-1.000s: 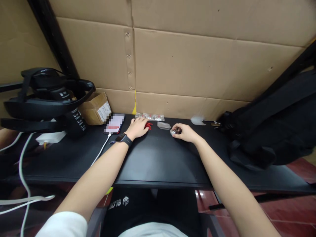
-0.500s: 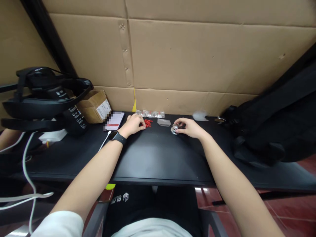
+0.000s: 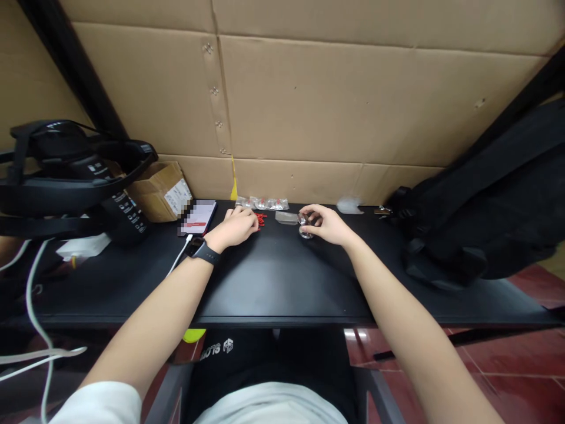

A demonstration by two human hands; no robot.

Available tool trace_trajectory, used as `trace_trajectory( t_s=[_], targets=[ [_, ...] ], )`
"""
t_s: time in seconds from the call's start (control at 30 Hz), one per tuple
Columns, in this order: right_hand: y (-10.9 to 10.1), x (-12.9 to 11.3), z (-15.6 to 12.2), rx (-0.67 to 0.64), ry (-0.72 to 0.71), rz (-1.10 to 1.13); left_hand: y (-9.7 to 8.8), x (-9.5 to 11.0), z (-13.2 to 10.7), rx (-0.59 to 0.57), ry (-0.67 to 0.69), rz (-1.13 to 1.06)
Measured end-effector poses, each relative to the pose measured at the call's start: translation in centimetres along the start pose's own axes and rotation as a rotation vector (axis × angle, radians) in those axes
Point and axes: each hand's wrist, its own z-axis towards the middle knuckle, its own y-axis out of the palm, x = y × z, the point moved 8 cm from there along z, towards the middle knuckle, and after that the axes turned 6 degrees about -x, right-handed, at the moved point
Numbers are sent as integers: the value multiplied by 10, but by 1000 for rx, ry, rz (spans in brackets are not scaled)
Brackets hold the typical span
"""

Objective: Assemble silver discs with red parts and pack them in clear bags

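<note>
My right hand (image 3: 325,224) has its thumb and fingers closed round a shiny round metal disc (image 3: 303,219), tilted on edge. Under it, a second silvery round piece (image 3: 306,234) shows at the tabletop. My left hand (image 3: 241,226) rests palm down with curled fingers against a small heap of red cords or strips (image 3: 261,219), covering part of it. Its fingertips are partly hidden, so what they hold cannot be made out. Between the hands lies a clear flat plastic piece (image 3: 286,218).
Small clear packets (image 3: 265,204) lie along the cardboard wall (image 3: 309,106). A phone (image 3: 200,217) with a white cable, a cardboard box (image 3: 161,191) and a black headset (image 3: 66,191) stand left. To the right are clear plastic (image 3: 349,205), a metal clip (image 3: 382,210) and a black bag (image 3: 477,218).
The metal disc in my right hand now stands more on edge. My left hand covers more of the red heap. The whole view has shifted slightly.
</note>
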Motion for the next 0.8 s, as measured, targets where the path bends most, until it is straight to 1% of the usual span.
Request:
trace_trajectory(
  t_s=[0.13, 0.23, 0.43, 0.6, 0.7, 0.8],
  targets=[
    [7, -14, 1, 43, -31, 124, -15, 13, 1, 173, 69, -221],
    [18, -26, 2, 48, -59, 160, -23, 20, 0, 249, 98, -334],
    [33, -52, 0, 129, -181, 124, -25, 33, -3, 294, 68, -369],
    [37, -72, -4, 187, -274, 99, -26, 45, -4, 317, 61, -346],
    [36, -76, -5, 211, -288, 97, -26, 52, -5, 316, 92, -366],
    [34, -72, -5, 230, -264, 111, -28, 55, -8, 333, 85, -381]
  ],
)
